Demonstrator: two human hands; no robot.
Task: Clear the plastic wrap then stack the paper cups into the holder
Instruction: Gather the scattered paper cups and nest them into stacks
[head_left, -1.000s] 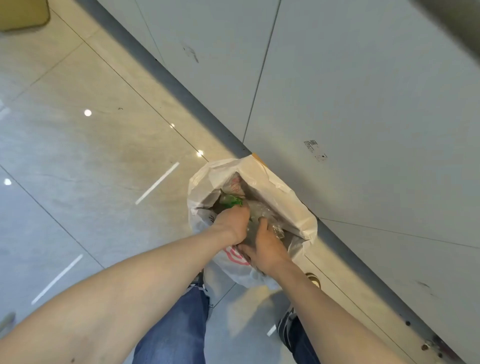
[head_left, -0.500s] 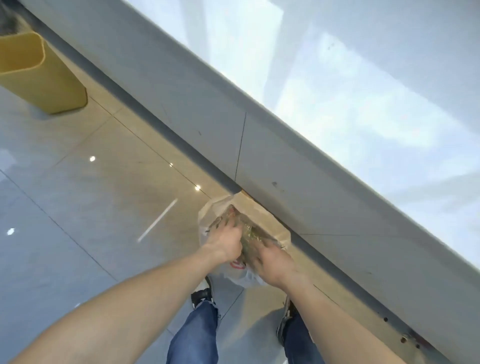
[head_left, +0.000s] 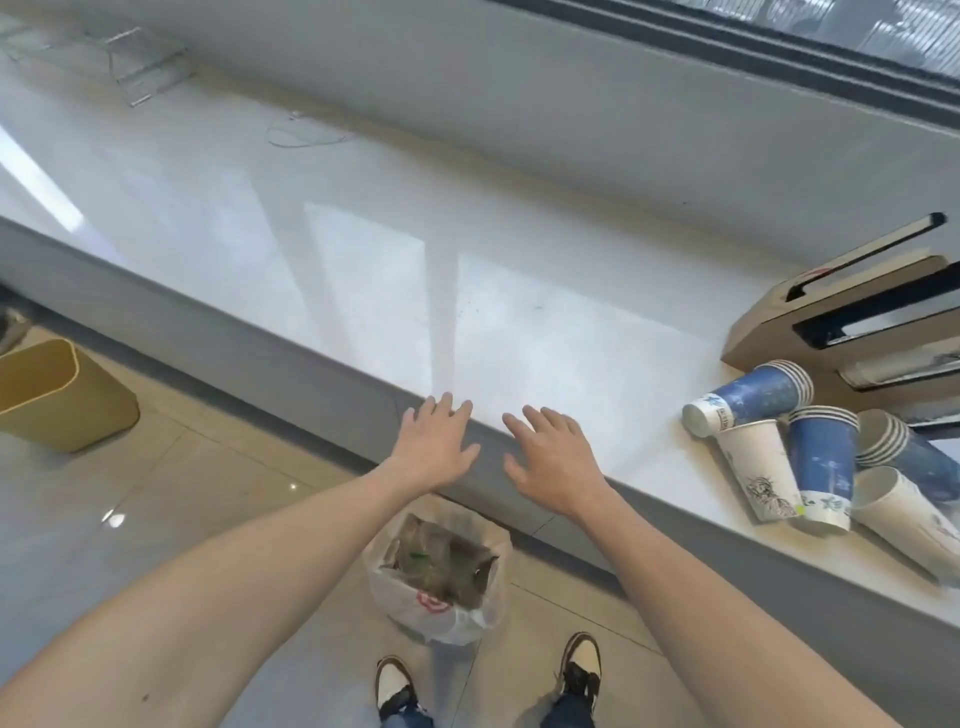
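My left hand (head_left: 435, 446) and my right hand (head_left: 556, 457) hover empty, fingers spread, over the front edge of the white counter (head_left: 363, 270). Below them on the floor stands a white bag (head_left: 441, 608) with crumpled clear plastic wrap (head_left: 441, 564) inside. Several blue and white paper cups (head_left: 821, 457) lie tipped over in short stacks at the counter's right end. Behind them sits a brown and black holder (head_left: 810, 322).
A yellow bin (head_left: 57, 395) stands on the tiled floor at the left. A clear acrylic stand (head_left: 140, 62) and a thin wire loop (head_left: 306, 135) lie at the counter's far left. My shoes (head_left: 395, 686) are beside the bag.
Both hands have come up out of the bag, leaving the plastic wrap in it, and now sit open over the counter edge. My view has lifted from the floor to the counter.
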